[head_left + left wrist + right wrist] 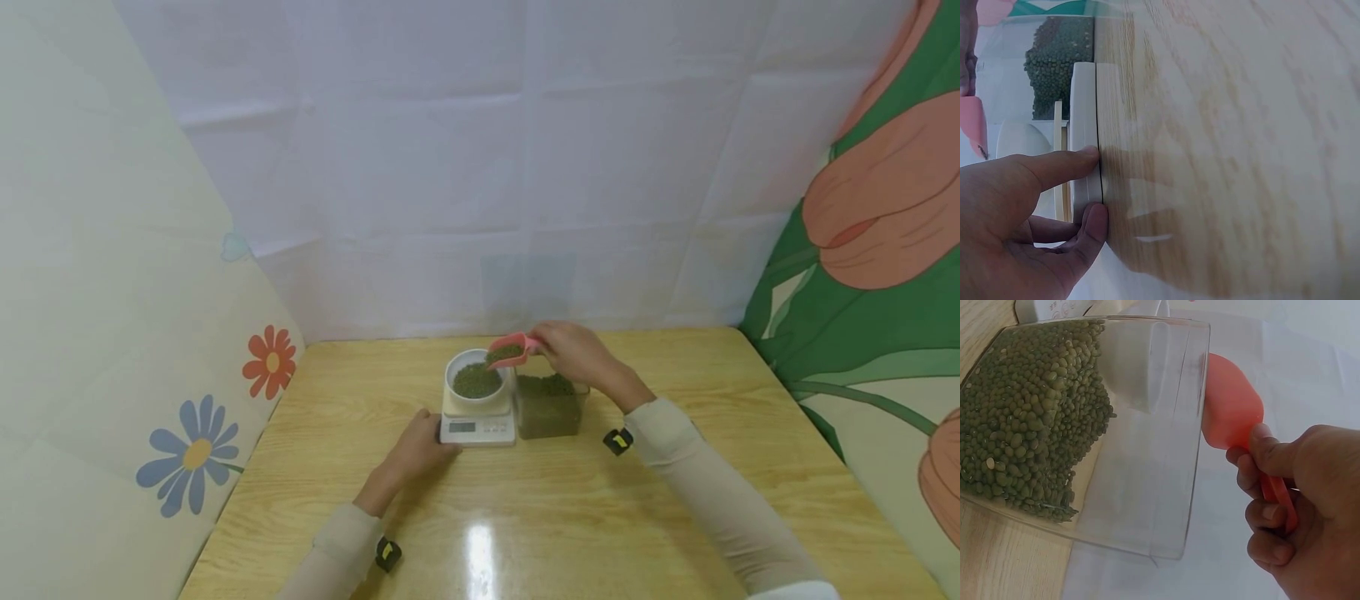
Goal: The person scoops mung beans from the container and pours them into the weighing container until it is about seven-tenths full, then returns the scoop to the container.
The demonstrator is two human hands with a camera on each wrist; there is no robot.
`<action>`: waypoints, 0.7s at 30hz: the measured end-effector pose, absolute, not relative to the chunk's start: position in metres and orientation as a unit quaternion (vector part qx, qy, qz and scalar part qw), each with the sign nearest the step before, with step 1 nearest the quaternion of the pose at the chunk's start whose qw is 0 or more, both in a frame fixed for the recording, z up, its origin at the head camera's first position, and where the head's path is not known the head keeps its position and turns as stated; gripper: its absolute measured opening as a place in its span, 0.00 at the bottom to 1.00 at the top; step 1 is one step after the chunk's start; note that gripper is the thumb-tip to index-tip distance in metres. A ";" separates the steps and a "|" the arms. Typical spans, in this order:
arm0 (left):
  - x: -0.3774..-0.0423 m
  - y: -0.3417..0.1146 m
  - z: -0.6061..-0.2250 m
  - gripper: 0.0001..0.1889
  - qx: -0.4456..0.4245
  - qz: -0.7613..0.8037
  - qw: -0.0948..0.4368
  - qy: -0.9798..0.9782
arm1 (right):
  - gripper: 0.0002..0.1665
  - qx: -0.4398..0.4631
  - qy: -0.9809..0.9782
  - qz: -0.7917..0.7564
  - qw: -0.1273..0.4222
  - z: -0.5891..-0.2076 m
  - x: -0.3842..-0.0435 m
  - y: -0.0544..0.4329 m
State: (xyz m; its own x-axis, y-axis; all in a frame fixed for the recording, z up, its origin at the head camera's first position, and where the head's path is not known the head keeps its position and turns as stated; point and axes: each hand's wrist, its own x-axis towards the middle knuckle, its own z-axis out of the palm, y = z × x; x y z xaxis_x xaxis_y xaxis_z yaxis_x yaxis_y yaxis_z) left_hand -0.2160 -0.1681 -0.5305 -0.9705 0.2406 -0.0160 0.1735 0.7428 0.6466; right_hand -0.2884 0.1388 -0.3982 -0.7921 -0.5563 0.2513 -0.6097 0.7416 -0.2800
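My right hand [573,354] grips the handle of a pink scoop [508,351] loaded with green mung beans. The scoop tilts over the right rim of a white bowl [452,377], which holds more beans. Under the bowl sits a white kitchen scale [487,435] with a small display. At the scale's front left corner is my left hand [423,446]; in the left wrist view its thumb and fingers hold the scale's edge [1085,137]. Right of the scale stands a clear container [550,421], partly filled with mung beans [1029,419]. The scoop's filled side is hidden in the right wrist view.
All of this stands on a wood-grain table [540,517]. A white sheet [420,167] hangs behind its far edge, and flower-printed cloths hang at the left [90,333] and right [885,333].
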 end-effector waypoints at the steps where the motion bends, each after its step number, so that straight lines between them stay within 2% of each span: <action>1: -0.216 -0.168 -0.531 0.23 0.112 0.342 0.049 0.932 | 0.16 0.314 -0.930 0.173 0.077 -0.399 -0.289 0.139; 21: -0.216 -0.169 -0.530 0.22 0.109 0.347 0.062 0.929 | 0.17 0.323 -0.930 0.150 0.086 -0.393 -0.287 0.138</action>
